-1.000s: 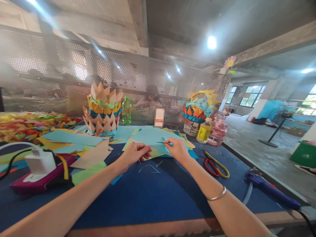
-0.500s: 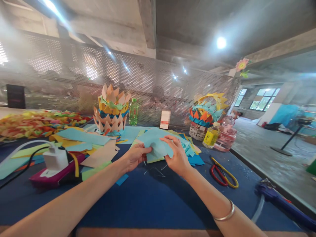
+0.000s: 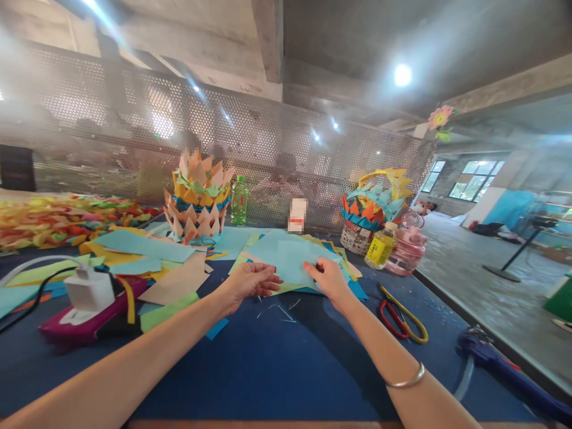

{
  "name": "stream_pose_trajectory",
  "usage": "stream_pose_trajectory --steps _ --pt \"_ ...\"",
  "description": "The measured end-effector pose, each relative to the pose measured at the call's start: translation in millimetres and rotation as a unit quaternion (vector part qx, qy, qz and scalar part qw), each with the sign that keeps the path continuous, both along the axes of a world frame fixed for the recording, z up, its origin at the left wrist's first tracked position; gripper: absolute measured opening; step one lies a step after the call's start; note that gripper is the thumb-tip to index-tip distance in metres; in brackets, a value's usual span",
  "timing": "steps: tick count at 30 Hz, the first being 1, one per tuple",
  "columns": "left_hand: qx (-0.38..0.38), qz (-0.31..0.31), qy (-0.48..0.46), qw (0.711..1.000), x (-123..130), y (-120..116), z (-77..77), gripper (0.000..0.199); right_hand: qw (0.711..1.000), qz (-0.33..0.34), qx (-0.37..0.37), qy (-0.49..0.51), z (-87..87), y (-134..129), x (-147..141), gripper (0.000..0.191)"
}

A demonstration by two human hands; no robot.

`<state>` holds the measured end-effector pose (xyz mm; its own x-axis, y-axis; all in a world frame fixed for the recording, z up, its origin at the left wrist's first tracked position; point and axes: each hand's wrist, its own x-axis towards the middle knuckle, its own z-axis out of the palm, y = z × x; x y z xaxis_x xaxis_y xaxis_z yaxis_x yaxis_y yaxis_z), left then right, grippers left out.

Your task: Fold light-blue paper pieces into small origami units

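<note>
Light blue paper (image 3: 290, 259) lies over a pile of coloured sheets in the middle of the blue table. My left hand (image 3: 252, 285) is at the pile's near left edge, its fingers apart and holding nothing. At the right side of the light blue paper is my right hand (image 3: 327, 279), thumb and fingers on or just over the sheet. Whether it pinches the paper I cannot make out. Folded light blue pieces lie behind my right hand, partly hidden.
A power strip (image 3: 71, 325) with a white charger sits at the left, near loose sheets (image 3: 174, 277). Behind stand a folded-paper basket (image 3: 196, 208), a green bottle (image 3: 240, 199) and a second basket (image 3: 357, 235). Scissors (image 3: 402, 316) and a glue gun (image 3: 491, 351) lie right.
The light blue paper that was raised between my hands now lies flat on the pile. My left hand has let go of it, and my right hand has come down.
</note>
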<state>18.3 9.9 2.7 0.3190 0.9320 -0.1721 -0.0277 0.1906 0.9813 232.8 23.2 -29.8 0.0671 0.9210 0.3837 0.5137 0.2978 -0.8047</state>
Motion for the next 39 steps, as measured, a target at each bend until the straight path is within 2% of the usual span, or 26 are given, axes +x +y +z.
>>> stream_pose_trajectory --steps 3,6,10,13,16,19,22,24,25,27,30,34,39 --pt "0.01 0.0 0.03 1.0 0.3 -2.0 3.4 0.03 0.998 -0.031 -0.02 -0.055 -1.4 7.3 15.3 0.037" --pt "0.021 -0.006 0.05 0.999 1.4 -2.8 3.5 0.027 0.992 -0.026 -0.023 -0.121 -1.4 7.0 19.9 0.041" --pt "0.043 -0.01 0.062 0.997 2.0 -1.4 0.9 0.025 0.983 -0.026 0.013 -0.18 4.6 -0.1 15.0 0.042" --pt "0.08 0.023 0.073 0.994 1.7 0.2 0.5 0.026 0.979 -0.045 0.044 -0.193 11.6 -4.2 9.5 0.039" --pt "0.126 0.064 0.073 0.987 2.1 1.4 1.0 0.034 0.981 -0.035 0.078 -0.172 15.2 -6.5 1.5 0.039" --pt "0.13 0.056 0.047 0.989 2.7 1.6 1.3 0.041 0.987 0.025 0.089 -0.134 14.3 -10.5 -8.8 0.04" --pt "0.101 0.001 0.005 0.995 1.6 1.6 1.1 0.036 0.99 0.071 0.076 -0.09 13.2 -17.3 -17.8 0.037" --pt "0.072 -0.013 -0.024 0.997 -0.4 2.1 0.9 0.03 0.993 0.086 0.069 -0.045 14.7 -22.3 -21.6 0.025" --pt "0.057 -0.007 -0.038 0.998 -1.5 2.6 0.7 0.027 0.993 0.09 0.074 -0.02 16.1 -24.5 -22.9 0.022" --pt "0.026 0.02 -0.063 0.997 -3.7 4.0 0.3 0.024 0.99 0.101 0.096 0.009 19.5 -28.2 -24.7 0.03" --pt "-0.008 0.041 -0.09 0.995 -5.4 5.1 0.0 0.021 0.984 0.128 0.12 -0.025 23.5 -31.3 -26.7 0.034" --pt "-0.003 0.022 -0.081 0.996 -4.6 1.5 2.3 0.02 0.988 0.117 0.097 -0.022 23.4 -31.3 -29.4 0.017" --pt "0.021 -0.015 -0.047 0.999 -2.5 -6.0 7.9 0.023 0.99 0.105 0.058 0.074 21.8 -27.8 -29.5 0.023"
